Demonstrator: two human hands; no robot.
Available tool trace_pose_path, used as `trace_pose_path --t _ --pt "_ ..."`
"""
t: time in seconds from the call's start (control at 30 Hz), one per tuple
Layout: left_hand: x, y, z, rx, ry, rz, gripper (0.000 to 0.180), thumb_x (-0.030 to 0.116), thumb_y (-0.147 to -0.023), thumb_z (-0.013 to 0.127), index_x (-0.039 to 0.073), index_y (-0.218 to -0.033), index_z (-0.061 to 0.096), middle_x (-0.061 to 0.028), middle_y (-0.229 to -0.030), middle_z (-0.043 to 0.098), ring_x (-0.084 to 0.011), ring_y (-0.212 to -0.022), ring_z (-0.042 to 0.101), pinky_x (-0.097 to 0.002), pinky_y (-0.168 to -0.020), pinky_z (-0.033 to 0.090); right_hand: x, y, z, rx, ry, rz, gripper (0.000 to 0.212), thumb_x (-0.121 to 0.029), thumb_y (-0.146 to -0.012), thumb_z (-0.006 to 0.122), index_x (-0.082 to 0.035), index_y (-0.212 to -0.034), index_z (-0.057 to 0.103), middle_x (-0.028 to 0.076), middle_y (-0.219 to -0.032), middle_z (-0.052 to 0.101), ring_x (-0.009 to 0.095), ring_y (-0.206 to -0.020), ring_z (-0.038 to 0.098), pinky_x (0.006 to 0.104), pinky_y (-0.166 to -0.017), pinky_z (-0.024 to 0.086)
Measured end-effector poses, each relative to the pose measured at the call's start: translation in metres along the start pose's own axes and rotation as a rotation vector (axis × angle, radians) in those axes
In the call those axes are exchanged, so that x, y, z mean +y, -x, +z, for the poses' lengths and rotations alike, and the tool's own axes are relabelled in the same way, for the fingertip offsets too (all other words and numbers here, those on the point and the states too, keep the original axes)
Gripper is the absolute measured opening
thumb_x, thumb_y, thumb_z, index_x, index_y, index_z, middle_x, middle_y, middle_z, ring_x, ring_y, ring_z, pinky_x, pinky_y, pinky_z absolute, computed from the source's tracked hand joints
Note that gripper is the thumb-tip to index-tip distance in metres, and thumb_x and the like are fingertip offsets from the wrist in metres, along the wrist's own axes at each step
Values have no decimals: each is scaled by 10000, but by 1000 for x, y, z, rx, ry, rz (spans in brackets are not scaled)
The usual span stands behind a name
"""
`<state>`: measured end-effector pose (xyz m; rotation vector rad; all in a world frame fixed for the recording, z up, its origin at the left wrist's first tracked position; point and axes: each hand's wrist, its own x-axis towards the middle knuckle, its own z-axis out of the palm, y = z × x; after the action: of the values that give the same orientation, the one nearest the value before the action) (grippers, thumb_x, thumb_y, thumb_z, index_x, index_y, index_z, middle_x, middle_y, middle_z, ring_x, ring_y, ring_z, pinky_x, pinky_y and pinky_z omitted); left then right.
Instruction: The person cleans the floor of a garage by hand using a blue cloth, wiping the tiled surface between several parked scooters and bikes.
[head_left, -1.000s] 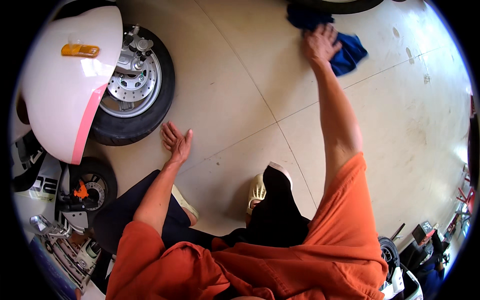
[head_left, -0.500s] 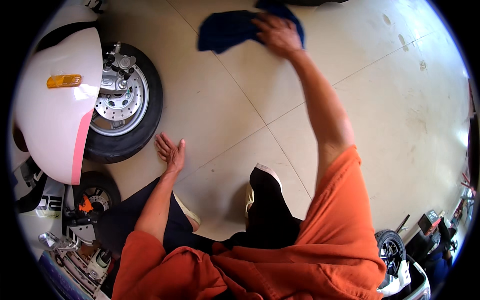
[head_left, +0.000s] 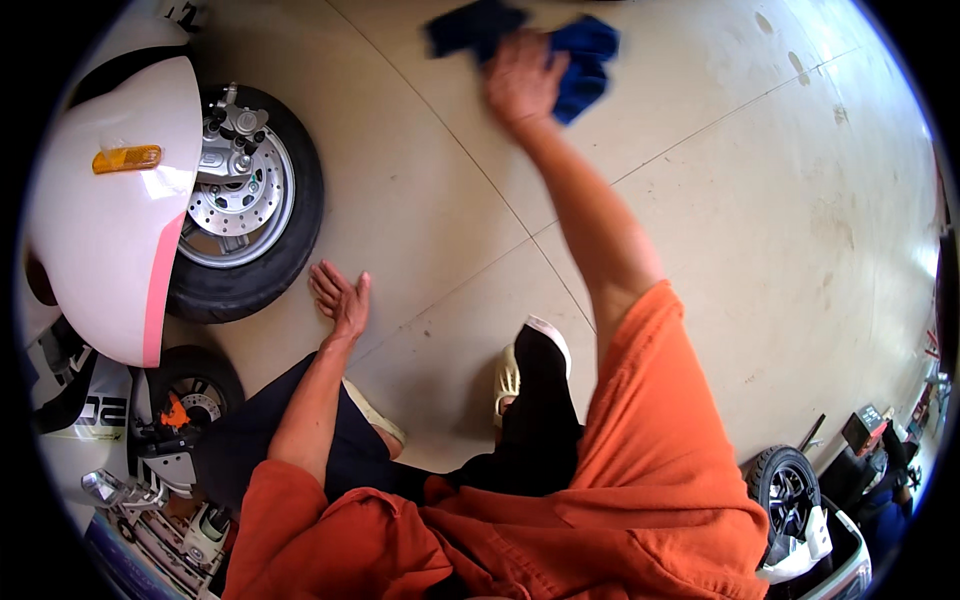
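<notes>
Far ahead on the floor, a dark blue cloth (head_left: 585,65) lies bunched under my right hand (head_left: 522,80). The hand is blurred a little by motion; it keeps hold of the cloth from above, pressing it to the tiles, with part of the cloth spreading out on each side. Its fingertips are partly lost against the cloth. My left hand (head_left: 342,300) holds nothing; its fingers are stretched out and the thumb stands apart. It is beside the black front tyre (head_left: 308,215) of a white and pink scooter, close to the tyre's lower right edge.
The scooter's white body panel (head_left: 120,230) with an orange reflector (head_left: 127,159) stands at left. Behind it is a second small wheel (head_left: 195,390). Beige tiled floor (head_left: 430,200) spreads ahead, marked with smudges at right. Another wheel (head_left: 785,495) stands at lower right.
My right hand has swept left across the floor, and the cloth has folded and shifted under it. My left hand has hardly moved.
</notes>
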<state>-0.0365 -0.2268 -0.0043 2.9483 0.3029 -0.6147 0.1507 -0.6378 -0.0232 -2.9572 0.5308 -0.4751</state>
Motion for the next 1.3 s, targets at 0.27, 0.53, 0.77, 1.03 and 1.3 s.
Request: trace_pose_path --t 0.27,0.53,0.77,1.03,1.3 --pt "10 -7 5 -20 33 -3 1016 715 -872 391 98 -1526 -84 -150 -1586 -173 -364 -1451 -179 -628 -1110 -11 -76 121 -48 -288 -302 -801 484 -351 -957 397 -137 -1384 478 74 -1525 338 255 -1434 239 548 -1157 125" --pt "0 -10 11 22 -26 -4 997 713 -881 371 100 -1526 -78 -156 -1585 -165 -374 -1454 -155 -640 -1109 25 92 86 -84 -328 -338 -711 485 -325 -900 582 -270 -1372 486 32 -1450 440 226 -1342 394 475 -1120 252" --pt "12 -12 7 -1 -24 -20 999 712 -880 374 103 -1527 -81 -157 -1587 -158 -381 -1455 -148 -640 -1109 37 247 58 -82 -261 -18 132 551 -460 -967 400 -226 -1464 354 74 -1534 315 283 -1439 213 570 -1116 164" --pt "13 -18 18 21 -62 1 991 675 -883 415 90 -1529 -60 -170 -1592 -127 -375 -1461 -131 -616 -1124 23 132 99 -63 -183 28 -51 580 -392 -930 453 -126 -1441 385 121 -1545 286 326 -1436 213 623 -1092 184" --pt "-20 -31 40 98 -31 1 980 653 -885 453 120 -1534 -53 -128 -1594 -160 -365 -1464 -131 -622 -1119 59 1 167 -75 -367 -403 -982 532 -423 -890 548 -176 -1358 500 47 -1513 366 219 -1427 268 523 -1159 162"
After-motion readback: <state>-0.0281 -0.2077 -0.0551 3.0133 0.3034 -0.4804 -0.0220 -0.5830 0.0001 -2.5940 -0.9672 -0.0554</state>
